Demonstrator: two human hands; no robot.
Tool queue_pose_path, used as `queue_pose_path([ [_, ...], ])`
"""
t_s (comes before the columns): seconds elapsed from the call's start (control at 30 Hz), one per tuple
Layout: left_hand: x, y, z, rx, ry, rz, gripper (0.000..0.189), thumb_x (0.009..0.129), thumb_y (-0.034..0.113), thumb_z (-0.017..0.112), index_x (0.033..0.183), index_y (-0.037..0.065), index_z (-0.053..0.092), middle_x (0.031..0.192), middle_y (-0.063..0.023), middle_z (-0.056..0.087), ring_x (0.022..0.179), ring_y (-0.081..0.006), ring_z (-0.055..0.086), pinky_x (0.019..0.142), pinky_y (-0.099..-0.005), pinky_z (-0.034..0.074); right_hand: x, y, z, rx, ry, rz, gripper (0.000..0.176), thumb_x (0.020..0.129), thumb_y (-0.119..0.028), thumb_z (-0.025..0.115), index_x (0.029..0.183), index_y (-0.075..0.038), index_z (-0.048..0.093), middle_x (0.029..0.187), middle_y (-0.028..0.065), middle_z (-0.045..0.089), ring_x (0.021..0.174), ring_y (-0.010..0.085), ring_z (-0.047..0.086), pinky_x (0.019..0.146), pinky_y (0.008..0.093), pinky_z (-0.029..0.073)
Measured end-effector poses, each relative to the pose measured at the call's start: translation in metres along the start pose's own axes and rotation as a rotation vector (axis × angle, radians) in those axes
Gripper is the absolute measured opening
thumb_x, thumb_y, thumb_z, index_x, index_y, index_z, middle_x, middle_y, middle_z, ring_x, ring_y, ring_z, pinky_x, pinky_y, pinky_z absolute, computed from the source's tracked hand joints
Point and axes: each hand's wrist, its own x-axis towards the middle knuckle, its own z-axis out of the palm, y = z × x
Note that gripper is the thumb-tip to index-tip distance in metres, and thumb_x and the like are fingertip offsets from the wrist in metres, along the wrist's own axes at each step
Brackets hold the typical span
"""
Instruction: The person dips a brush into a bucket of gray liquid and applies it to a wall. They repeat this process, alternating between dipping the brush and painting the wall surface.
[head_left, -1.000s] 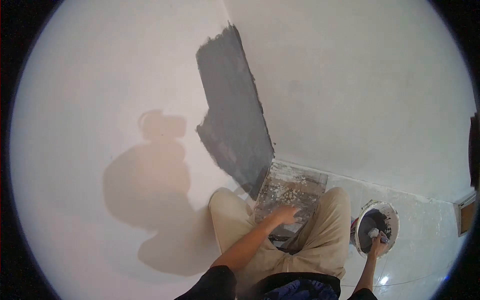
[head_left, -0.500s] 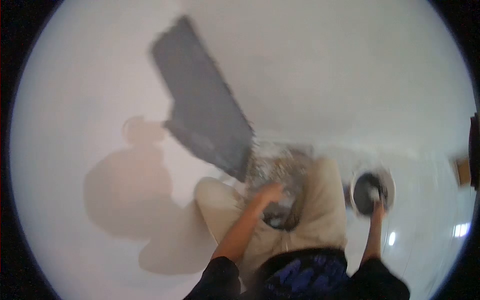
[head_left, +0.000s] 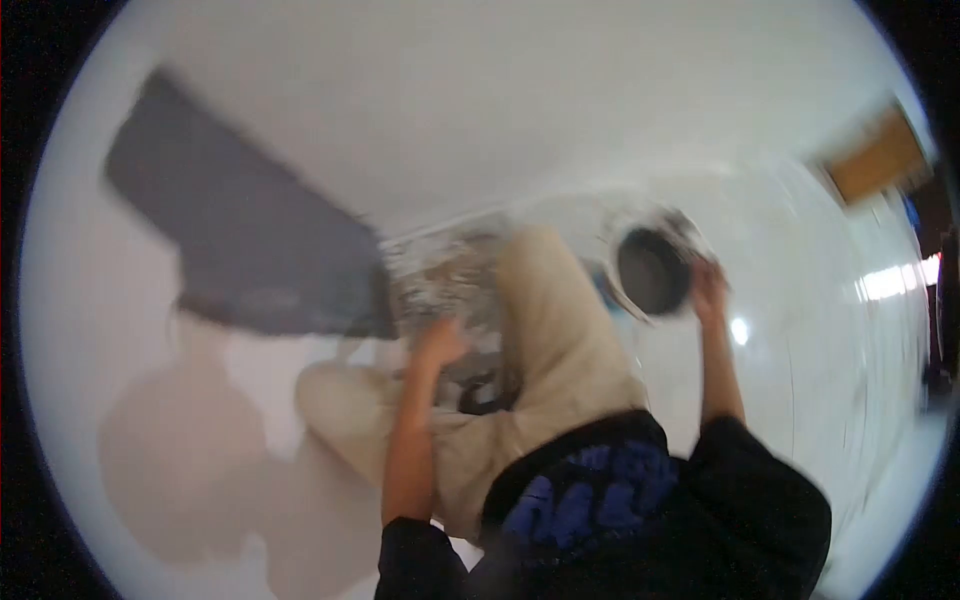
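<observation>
A round bucket (head_left: 652, 270) with grey material inside stands on the shiny floor at the right. At its right rim is my right hand (head_left: 708, 288), blurred, with fingers bent; whether it grips the rim or a tool there is unclear. My left hand (head_left: 440, 343) is closed in front of my knees, over a rough, grey-spattered patch (head_left: 450, 280); what it holds, if anything, is too blurred to name. Up and left of it, a dark grey coated area (head_left: 260, 240) covers part of the white wall.
My bent legs (head_left: 565, 330) in beige trousers frame the spattered patch. A brown box (head_left: 878, 160) lies at the upper right. Shadows fall on the white surface at the lower left. Dark items stand at the far right edge.
The view has swung to the right, so the grey area, legs and bucket appear further left and the brown box shows more. My right hand has moved from over the bucket's inside to its right rim.
</observation>
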Motion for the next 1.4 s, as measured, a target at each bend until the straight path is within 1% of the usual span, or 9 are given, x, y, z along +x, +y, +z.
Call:
queue_pose_path([
  [0.2, -0.017, 0.043, -0.024, -0.028, 0.015, -0.156, 0.057, 0.085, 0.041, 0.054, 0.128, 0.005, 0.047, 0.123, -0.0212, 0.053, 0.114, -0.0363, 0.05, 0.095, -0.0442, 0.042, 0.015, -0.023, 0.199, 0.143, 0.176, -0.056, 0.034, 0.092, -0.005, 0.047, 0.123, 0.008, 0.045, 0.127, 0.0238, 0.047, 0.12, 0.0303, 0.047, 0.099, 0.0303, 0.047],
  [0.3, -0.009, 0.03, -0.013, -0.046, 0.007, -0.136, 0.058, 0.085, 0.041, 0.054, 0.129, 0.005, 0.046, 0.125, -0.0208, 0.052, 0.116, -0.0349, 0.049, 0.096, -0.0438, 0.041, 0.008, -0.001, 0.277, 0.217, -0.015, 0.025, 0.035, 0.092, -0.005, 0.047, 0.123, 0.011, 0.044, 0.126, 0.0268, 0.047, 0.121, 0.0324, 0.046, 0.102, 0.0313, 0.045],
  [0.33, -0.006, 0.027, -0.014, -0.046, -0.005, -0.146, 0.059, 0.085, 0.041, 0.054, 0.131, 0.005, 0.045, 0.127, -0.0206, 0.05, 0.117, -0.0347, 0.048, 0.096, -0.0433, 0.041, 0.004, 0.019, 0.301, -0.244, -0.173, -0.162, 0.033, 0.092, -0.003, 0.047, 0.121, 0.011, 0.046, 0.125, 0.0268, 0.048, 0.121, 0.0321, 0.046, 0.103, 0.0318, 0.044],
  [0.43, -0.001, 0.023, -0.013, -0.056, -0.036, -0.151, 0.062, 0.085, 0.041, 0.054, 0.134, 0.005, 0.042, 0.132, -0.0201, 0.046, 0.12, -0.0342, 0.046, 0.098, -0.0422, 0.04, -0.005, 0.073, 0.372, 0.171, -0.362, 0.15, 0.029, 0.09, -0.004, 0.05, 0.115, 0.012, 0.05, 0.119, 0.0264, 0.052, 0.116, 0.0308, 0.05, 0.103, 0.0317, 0.043],
  [0.5, 0.004, 0.022, -0.013, -0.091, -0.046, -0.139, 0.063, 0.085, 0.04, 0.054, 0.136, 0.006, 0.04, 0.134, -0.0199, 0.044, 0.121, -0.0341, 0.045, 0.098, -0.042, 0.04, -0.046, 0.111, 0.447, 0.162, -0.447, 0.317, 0.029, 0.09, -0.004, 0.05, 0.113, 0.014, 0.049, 0.115, 0.0234, 0.052, 0.116, 0.0301, 0.049, 0.105, 0.0328, 0.041],
  [0.53, 0.005, 0.021, -0.012, -0.101, -0.042, -0.138, 0.064, 0.086, 0.043, 0.053, 0.137, 0.008, 0.037, 0.137, -0.0201, 0.04, 0.124, -0.0349, 0.042, 0.101, -0.043, 0.037, -0.069, 0.134, 0.479, -0.256, -0.53, 0.082, 0.03, 0.09, -0.004, 0.051, 0.113, 0.015, 0.047, 0.114, 0.024, 0.05, 0.116, 0.0317, 0.048, 0.105, 0.0334, 0.041],
  [0.57, 0.004, 0.021, -0.011, -0.11, -0.037, -0.137, 0.066, 0.086, 0.046, 0.051, 0.139, 0.01, 0.035, 0.14, -0.0203, 0.037, 0.126, -0.0357, 0.039, 0.103, -0.0439, 0.035, -0.095, 0.141, 0.513, 0.108, -0.456, 0.394, 0.033, 0.089, -0.006, 0.05, 0.115, 0.015, 0.046, 0.111, 0.0256, 0.051, 0.114, 0.0331, 0.05, 0.104, 0.0326, 0.042],
  [0.67, -0.001, 0.022, -0.024, -0.147, -0.071, -0.171, 0.068, 0.087, 0.05, 0.049, 0.141, 0.012, 0.031, 0.142, -0.0206, 0.033, 0.128, -0.0365, 0.036, 0.105, -0.0456, 0.033, -0.127, 0.186, 0.571, 0.027, -0.588, 0.471, 0.037, 0.088, -0.007, 0.051, 0.116, 0.016, 0.044, 0.11, 0.0268, 0.051, 0.112, 0.0334, 0.052, 0.1, 0.0312, 0.046],
  [1.4, 0.004, 0.027, -0.029, -0.184, 0.027, -0.054, 0.07, 0.084, 0.04, 0.054, 0.138, 0.002, 0.033, 0.143, -0.0228, 0.031, 0.13, -0.0351, 0.034, 0.107, -0.0422, 0.031, -0.182, 0.238, 0.688, -0.157, -0.703, 0.563, 0.022, 0.085, -0.005, 0.05, 0.095, 0.014, 0.05, 0.098, 0.0228, 0.055, 0.092, 0.0323, 0.062, 0.082, 0.0242, 0.057],
])
